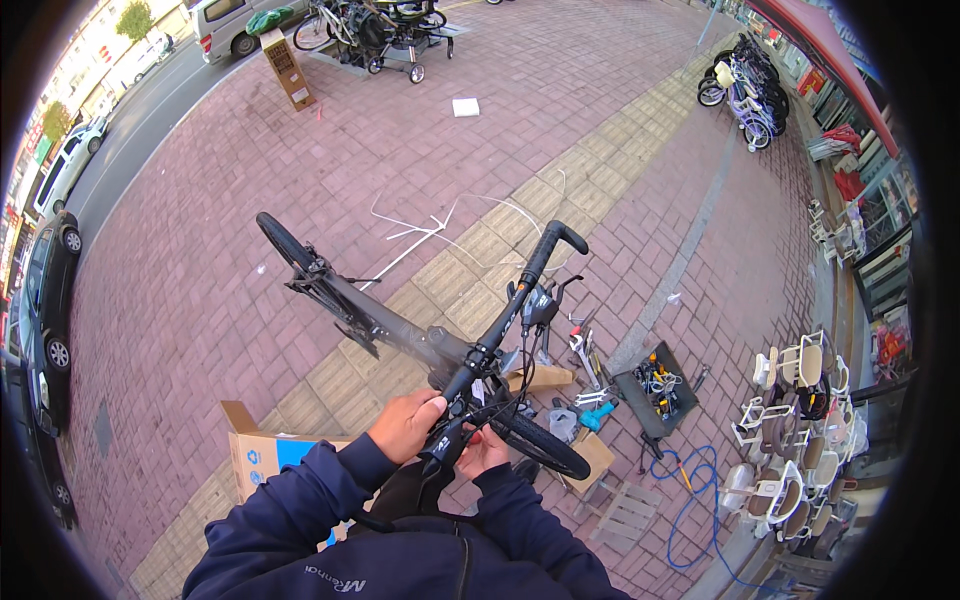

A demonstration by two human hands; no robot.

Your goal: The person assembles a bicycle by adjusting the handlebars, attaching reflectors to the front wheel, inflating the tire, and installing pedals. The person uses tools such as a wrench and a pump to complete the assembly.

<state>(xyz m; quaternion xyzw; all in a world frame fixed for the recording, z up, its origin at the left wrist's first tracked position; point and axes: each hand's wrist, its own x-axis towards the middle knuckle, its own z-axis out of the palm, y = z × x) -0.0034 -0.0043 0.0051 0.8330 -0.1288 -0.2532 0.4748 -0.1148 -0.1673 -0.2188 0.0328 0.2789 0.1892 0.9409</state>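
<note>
A dark grey bicycle (405,335) stands in front of me, its rear wheel (284,240) at the far left and its front wheel (545,446) at the near right. My left hand (408,424) is closed around the near half of the black handlebar (489,336), thumb on top. Under the bar, my right hand (483,453) has its fingers pinched together beside the black brake lever and shifter unit (442,446). What those fingers hold is too small and partly hidden. Black cables (512,393) loop between the bar and the front wheel. The far grip (541,258) is free.
Pliers and wrenches (583,352), a teal power tool (597,414) and a tool tray (658,386) lie right of the bicycle. Beyond them are a blue hose (690,500) and several child seats (800,430). A cardboard box (255,455) stands left; white straps (430,232) lie behind.
</note>
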